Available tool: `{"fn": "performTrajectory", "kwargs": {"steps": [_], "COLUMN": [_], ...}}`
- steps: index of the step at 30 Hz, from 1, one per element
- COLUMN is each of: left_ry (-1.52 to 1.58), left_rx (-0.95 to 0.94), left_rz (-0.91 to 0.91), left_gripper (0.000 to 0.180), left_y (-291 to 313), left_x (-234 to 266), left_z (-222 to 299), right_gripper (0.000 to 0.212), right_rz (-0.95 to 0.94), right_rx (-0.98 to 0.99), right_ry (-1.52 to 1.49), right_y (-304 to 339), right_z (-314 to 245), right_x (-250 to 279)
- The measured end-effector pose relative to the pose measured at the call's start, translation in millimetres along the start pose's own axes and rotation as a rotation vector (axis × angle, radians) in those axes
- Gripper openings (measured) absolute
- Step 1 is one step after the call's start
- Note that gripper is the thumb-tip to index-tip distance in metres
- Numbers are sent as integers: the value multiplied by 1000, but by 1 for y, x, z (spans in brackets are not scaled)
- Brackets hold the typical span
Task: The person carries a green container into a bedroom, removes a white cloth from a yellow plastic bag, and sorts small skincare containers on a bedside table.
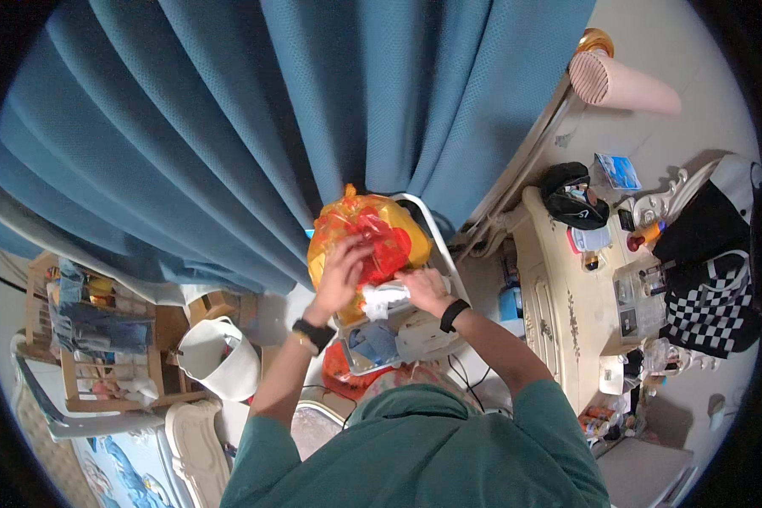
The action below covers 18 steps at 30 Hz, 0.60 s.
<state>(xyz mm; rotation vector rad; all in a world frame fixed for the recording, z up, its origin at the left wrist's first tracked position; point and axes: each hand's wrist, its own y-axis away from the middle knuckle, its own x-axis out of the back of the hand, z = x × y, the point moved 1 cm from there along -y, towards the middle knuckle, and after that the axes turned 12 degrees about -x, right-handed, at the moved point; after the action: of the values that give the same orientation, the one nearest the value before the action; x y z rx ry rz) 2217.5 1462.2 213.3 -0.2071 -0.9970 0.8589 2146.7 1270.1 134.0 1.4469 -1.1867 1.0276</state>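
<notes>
Step in hand: handling the plastic bag, which sits in front of both hands. The left hand is over its near left part, fingers loosely bent and blurred; whether they grip the film cannot be told. The right hand is apart from the left, at the bag's near right edge, fingertips beside a crumpled white item; its hold cannot be confirmed.

Recommended handling: steady the bag with one hand and work the film with the other. Take a broad, gathered hold; thin film will probably slip or tear under a fingertip pinch. Keep the white item clear of the folds.

Appearance: the bag is bulging, shiny and wrinkled, orange-yellow with a bright red area beyond the left fingers. A gathered tuft stands at its far end. A white frame passes beyond the right hand.
</notes>
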Motion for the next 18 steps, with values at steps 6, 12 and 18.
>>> {"fn": "performTrajectory", "kwargs": {"steps": [6, 12, 18], "left_ry": [35, -146, 999], "left_rx": [-101, -74, 493], "left_rz": [-161, 84, 267], "left_gripper": [87, 71, 56], "left_y": [34, 18, 36], "left_x": [-24, -13, 0], "left_z": [41, 14, 65], "right_gripper": [59, 49, 41], "right_rz": [82, 112, -200], "right_rx": [-93, -51, -368], "right_ry": [-358, -689, -1284], "right_y": [14, 56, 107], "right_z": [21, 16, -13], "right_x": [57, 103, 121]}}
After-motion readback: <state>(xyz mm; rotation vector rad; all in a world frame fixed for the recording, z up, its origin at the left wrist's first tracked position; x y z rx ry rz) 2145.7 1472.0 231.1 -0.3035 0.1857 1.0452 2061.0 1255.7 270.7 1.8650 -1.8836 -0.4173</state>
